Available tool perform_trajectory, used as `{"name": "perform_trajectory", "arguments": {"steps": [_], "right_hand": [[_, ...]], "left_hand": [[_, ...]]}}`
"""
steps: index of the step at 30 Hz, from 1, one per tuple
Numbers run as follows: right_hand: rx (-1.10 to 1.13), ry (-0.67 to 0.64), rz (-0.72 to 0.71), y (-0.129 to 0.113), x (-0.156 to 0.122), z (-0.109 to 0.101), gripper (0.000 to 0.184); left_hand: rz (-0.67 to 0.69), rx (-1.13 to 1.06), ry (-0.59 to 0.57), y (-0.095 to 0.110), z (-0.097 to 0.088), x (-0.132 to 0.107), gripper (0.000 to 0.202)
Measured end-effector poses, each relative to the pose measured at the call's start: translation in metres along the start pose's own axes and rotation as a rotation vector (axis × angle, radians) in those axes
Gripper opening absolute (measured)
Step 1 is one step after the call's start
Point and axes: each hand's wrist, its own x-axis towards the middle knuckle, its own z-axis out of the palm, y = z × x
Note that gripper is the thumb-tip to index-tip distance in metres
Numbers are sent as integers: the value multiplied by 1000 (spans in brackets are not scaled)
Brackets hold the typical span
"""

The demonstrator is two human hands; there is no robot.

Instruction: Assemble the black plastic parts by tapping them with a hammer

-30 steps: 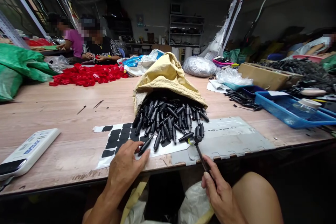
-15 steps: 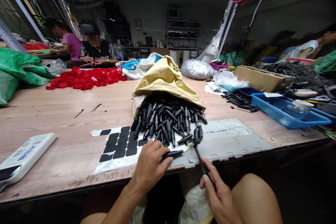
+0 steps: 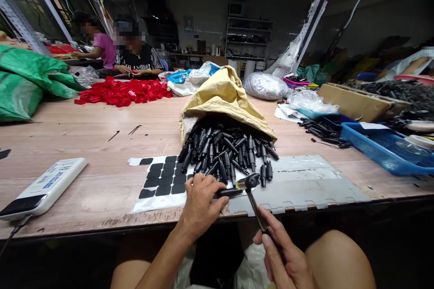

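My left hand lies at the table's front edge, fingers closed on a slim black tubular part that points right. In my right hand is a thin dark-handled tool with a rounded black head, tilted up and left. The tool's head is close to the free end of the black part; I cannot tell whether they touch. A small yellow-green patch shows beside the head. Behind both hands, a heap of similar black parts spills from a yellow woven sack.
A white sheet with black rounded-square pads lies left of the heap, a grey mat to its right. A white power-bank-like device sits left. A blue tray stands right. Red parts and two seated people are further back.
The camera view has shifted, so the table appears moved to the right. The tool's head has tilted and sits nearer the black part's end. Both hands keep their holds.
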Motion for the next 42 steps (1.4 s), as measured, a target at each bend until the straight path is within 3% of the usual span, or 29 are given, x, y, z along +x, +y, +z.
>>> {"name": "perform_trajectory", "arguments": {"steps": [8, 23, 28, 30, 36, 42], "right_hand": [[-5, -96, 27, -8, -2, 11, 51], [-43, -54, -104, -21, 0, 10, 47], [-147, -213, -233, -17, 6, 8, 48], [-148, -222, -210, -16, 8, 8, 47], [-15, -89, -57, -21, 6, 7, 47], [60, -91, 32, -19, 1, 9, 53]], "left_hand": [[-83, -31, -19, 1, 0, 1, 21], [-91, -72, -23, 0, -1, 2, 15], [-90, -78, -7, 0, 0, 2, 13], [-93, -80, -4, 0, 0, 2, 13], [-81, -84, -5, 0, -1, 3, 14], [-64, -66, 0, 2, -2, 1, 17]]}}
